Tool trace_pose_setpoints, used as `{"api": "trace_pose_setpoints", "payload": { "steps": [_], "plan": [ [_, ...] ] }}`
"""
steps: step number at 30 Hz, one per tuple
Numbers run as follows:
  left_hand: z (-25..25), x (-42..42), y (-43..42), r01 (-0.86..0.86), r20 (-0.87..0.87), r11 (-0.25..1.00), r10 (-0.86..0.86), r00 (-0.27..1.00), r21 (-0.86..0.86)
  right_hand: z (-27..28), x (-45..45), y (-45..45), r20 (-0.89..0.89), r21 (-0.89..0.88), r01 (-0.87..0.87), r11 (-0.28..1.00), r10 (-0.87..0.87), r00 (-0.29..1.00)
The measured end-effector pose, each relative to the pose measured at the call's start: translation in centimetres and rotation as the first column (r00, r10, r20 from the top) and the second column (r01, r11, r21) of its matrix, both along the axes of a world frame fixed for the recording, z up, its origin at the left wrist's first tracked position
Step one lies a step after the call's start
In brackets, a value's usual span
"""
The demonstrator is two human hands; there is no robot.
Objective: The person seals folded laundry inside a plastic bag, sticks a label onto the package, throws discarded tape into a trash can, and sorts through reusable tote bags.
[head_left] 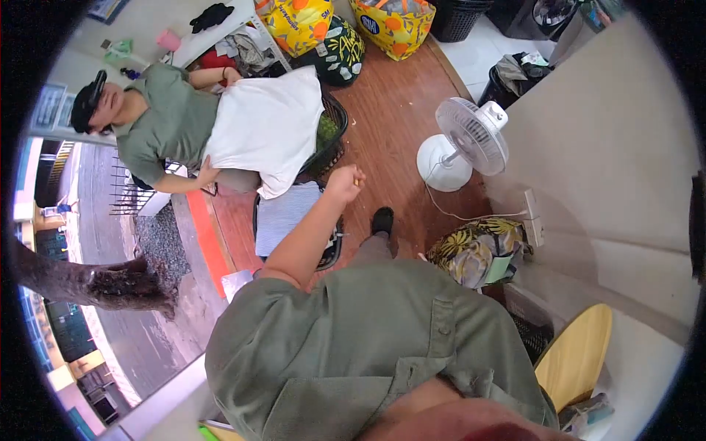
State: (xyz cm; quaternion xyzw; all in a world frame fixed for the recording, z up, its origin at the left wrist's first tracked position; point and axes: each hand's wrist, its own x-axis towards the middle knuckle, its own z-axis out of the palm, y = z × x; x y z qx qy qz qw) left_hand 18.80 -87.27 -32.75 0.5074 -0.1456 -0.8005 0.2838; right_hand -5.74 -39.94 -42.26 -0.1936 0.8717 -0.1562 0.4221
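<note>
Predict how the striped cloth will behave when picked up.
The striped cloth will probably sag, since it looks like soft fabric. It seems unlikely to roll, as it lies fairly flat. Breakage looks improbable: no hard parts show.

1. Our left hand (346,184) is above the floor (386,125), between near basket (337,253) (left) and fan (471,143) (right).
2. Folded cloth (288,218) in near basket.
3. Far basket (334,153) beyond it; co-worker (165,136) to its left, with fabric (268,121) in between.
4. Bags (393,26) farther ahead, bin (456,18) right of them.
5. Another bag (471,253) right of us, by the wall (588,147).
</note>
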Motion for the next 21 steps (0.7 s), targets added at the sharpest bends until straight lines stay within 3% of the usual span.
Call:
{"api": "trace_pose_setpoints", "payload": {
  "steps": [2,4,6,7,8,10,12,14,16,17,21],
  "plan": [
    [1.1,-0.9,-4.4,0.024,0.038,0.998,-0.026,0.999,0.057,2.2,0.0,-5.0,0.008,0.004,0.009,1.000,-0.009,1.000],
    [0.6,-1.4,-8.5,0.206,-0.227,0.972,-0.227,0.947,-0.112,5.3,0.1,-10.0,0.011,0.037,0.010,0.999,-0.010,1.000],
    [3.9,-4.0,-11.9,0.238,-0.122,0.962,-0.254,0.959,-0.132,9.0,-0.2,-15.7,0.032,0.076,0.011,0.997,-0.013,0.999],
    [4.3,-5.1,-14.0,0.222,-0.241,0.965,-0.252,0.937,-0.143,10.6,-0.3,-18.5,0.063,0.046,0.028,0.999,-0.030,0.998],
    [4.9,-6.0,-16.1,0.203,-0.355,0.968,-0.244,0.902,-0.150,12.1,-0.4,-21.3,0.109,0.003,0.043,0.999,-0.043,0.993],
    [6.8,-7.8,-20.3,0.201,-0.406,0.967,-0.250,0.879,-0.160,14.1,-0.2,-26.8,0.395,-0.406,0.305,0.861,-0.136,0.909],
    [8.7,-10.0,-25.5,0.200,-0.463,0.963,-0.262,0.847,-0.180,18.4,-0.8,-33.4,0.469,-0.442,0.349,0.826,-0.119,0.875],
    [9.5,-10.8,-30.3,0.141,-0.404,0.965,-0.222,0.888,-0.221,22.4,-2.0,-39.3,0.539,-0.451,0.386,0.805,-0.098,0.836],
    [9.1,-10.6,-35.9,0.116,-0.496,0.956,-0.241,0.834,-0.269,25.4,-4.3,-44.1,0.592,-0.515,0.350,0.782,0.029,0.805],
    [9.7,-10.5,-38.3,0.063,-0.496,0.978,-0.156,0.854,-0.200,24.9,-6.2,-46.3,0.614,-0.525,0.338,0.781,0.072,0.786],
    [9.5,-7.6,-45.4,-0.062,-0.438,0.998,0.045,0.898,-0.025,25.8,-10.0,-56.7,0.535,-0.615,0.459,0.641,-0.089,0.840]
  ]
}}
